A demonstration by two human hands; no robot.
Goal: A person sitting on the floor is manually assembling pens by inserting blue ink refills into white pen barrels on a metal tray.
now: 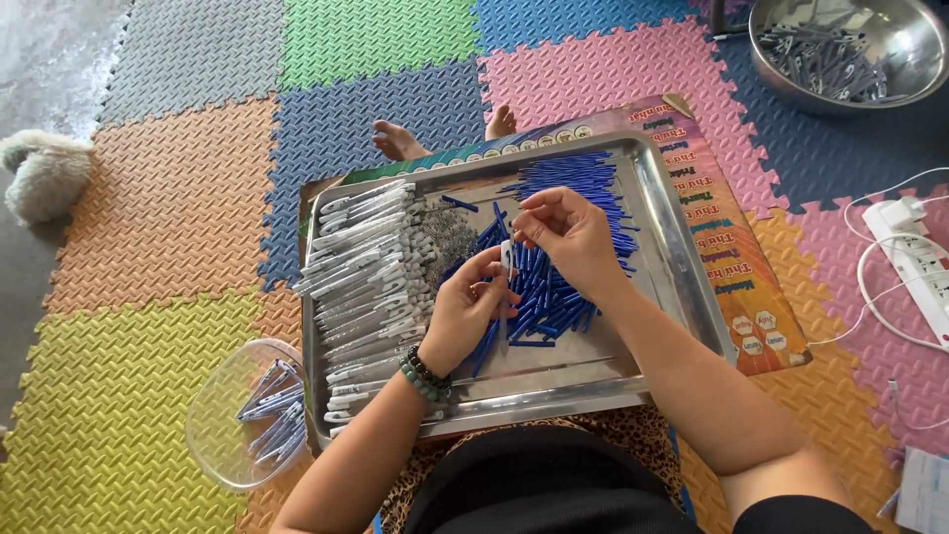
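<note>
A steel tray [682, 287] rests on my lap. It holds a row of white pen barrels [366, 277] on the left, a small heap of metal springs [445, 242] in the middle and a pile of blue pen parts [563, 267] on the right. My left hand [465, 311], with a bead bracelet at the wrist, grips an upright white pen barrel [506, 259] over the blue pile. My right hand [568, 232] pinches something small at the barrel's top end; the piece itself is hidden by the fingers.
A clear plastic bowl [222, 435] with several assembled pens sits at my left knee. A steel bowl [909, 44] of pen parts stands at the top right. A white power strip [914, 252] with cables lies at right. A printed board [736, 237] lies under the tray, on coloured foam mats.
</note>
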